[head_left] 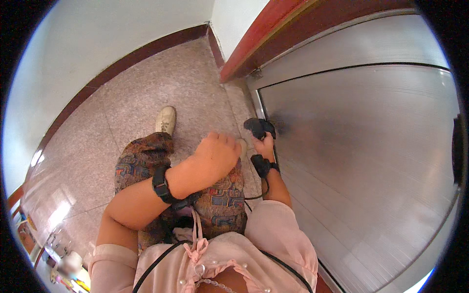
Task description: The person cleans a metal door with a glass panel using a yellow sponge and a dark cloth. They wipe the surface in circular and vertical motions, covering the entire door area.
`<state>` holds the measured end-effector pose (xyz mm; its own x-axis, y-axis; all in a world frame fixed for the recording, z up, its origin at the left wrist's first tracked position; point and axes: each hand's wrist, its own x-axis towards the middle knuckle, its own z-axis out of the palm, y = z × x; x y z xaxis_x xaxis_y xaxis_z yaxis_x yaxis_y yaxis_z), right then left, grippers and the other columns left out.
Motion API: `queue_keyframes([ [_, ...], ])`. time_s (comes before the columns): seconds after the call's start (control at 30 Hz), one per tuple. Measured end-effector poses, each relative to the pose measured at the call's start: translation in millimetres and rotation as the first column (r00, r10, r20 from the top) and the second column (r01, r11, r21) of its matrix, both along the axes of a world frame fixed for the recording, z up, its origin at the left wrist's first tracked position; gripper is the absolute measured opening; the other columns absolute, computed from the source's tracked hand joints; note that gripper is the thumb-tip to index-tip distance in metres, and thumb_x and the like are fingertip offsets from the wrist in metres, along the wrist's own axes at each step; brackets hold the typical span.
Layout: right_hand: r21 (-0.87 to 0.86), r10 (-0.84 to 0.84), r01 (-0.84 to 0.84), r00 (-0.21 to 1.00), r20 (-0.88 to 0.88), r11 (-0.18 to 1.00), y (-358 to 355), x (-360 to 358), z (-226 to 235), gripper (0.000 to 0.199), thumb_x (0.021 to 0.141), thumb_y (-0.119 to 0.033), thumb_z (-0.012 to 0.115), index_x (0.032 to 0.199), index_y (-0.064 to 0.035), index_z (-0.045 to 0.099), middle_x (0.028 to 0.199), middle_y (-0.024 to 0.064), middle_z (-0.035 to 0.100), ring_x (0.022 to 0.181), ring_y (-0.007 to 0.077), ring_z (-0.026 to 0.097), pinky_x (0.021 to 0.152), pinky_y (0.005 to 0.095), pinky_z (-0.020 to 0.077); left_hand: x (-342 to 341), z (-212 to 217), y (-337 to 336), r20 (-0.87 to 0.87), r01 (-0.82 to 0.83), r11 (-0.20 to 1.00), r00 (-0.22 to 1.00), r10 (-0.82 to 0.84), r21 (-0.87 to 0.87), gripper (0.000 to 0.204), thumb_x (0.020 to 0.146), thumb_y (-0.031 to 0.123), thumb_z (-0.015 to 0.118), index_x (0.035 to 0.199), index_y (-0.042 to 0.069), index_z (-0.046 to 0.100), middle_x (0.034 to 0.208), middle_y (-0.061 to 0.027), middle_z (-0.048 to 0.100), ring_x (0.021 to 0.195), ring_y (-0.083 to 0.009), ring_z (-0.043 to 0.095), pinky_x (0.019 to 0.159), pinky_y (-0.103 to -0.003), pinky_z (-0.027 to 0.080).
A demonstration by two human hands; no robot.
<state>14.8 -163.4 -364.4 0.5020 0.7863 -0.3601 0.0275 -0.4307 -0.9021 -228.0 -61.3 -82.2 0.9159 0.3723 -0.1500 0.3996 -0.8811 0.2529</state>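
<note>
My left hand [215, 155] is held across my body above my right thigh, back of the hand up. Its fingers are curled under and slightly blurred, and anything inside them is hidden. A black band [161, 185] circles that wrist. By the door's left edge, my right hand [264, 146] has its fingers closed at a rounded black object [259, 128]; its exact kind is unclear. A small black device [260, 165] with a cable is strapped at my right wrist. The grey metal door [351, 146] stands beside my right arm.
A red-brown door frame [283, 39] runs along the top right. White walls with a dark red baseboard [97, 83] border the speckled tile floor [141, 83]. My beige shoe [167, 118] rests on the tiles. Assorted items [73, 263] sit at the lower left.
</note>
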Motion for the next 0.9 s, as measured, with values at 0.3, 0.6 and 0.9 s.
queue_keyframes([
  [0.3,-0.111,-0.327,0.382,0.883,0.338,0.917,101.8,-2.9,13.1,0.027,0.082,-0.020,0.050,0.097,0.0016,0.057,0.099,0.0102,0.059,0.087,0.0213,0.056,0.076,0.0359,0.0454,3.1,-0.9,-0.9,-0.035,-0.002,1.000,0.999,0.001,-0.020,0.026,0.072,0.015,0.048,0.095,0.004,0.055,0.079,-0.0093,0.056,0.075,-0.0226,0.056,0.065,-0.033,0.043],
  [0.6,-0.351,-0.253,0.701,0.603,0.756,0.621,-16.0,2.2,-9.7,0.053,0.059,-0.048,0.068,0.074,0.0018,0.062,0.071,0.0141,0.061,0.063,0.0296,0.059,0.059,0.0397,0.0466,-2.0,3.0,-0.2,0.020,-0.004,0.999,1.000,0.005,-0.049,0.026,0.071,0.016,0.049,0.095,0.005,0.055,0.078,-0.0087,0.056,0.073,-0.0226,0.055,0.064,-0.033,0.043],
  [0.9,-0.699,0.002,0.491,0.817,0.576,0.520,-27.9,19.8,-5.6,0.064,0.057,-0.048,0.070,0.098,-0.0011,0.057,0.093,0.0115,0.060,0.084,0.0278,0.057,0.076,0.0382,0.0443,-5.1,2.2,-5.3,0.032,-0.020,0.998,0.999,0.022,-0.052,0.027,0.071,0.016,0.050,0.094,0.005,0.055,0.079,-0.0083,0.056,0.074,-0.0218,0.055,0.065,-0.032,0.043],
])
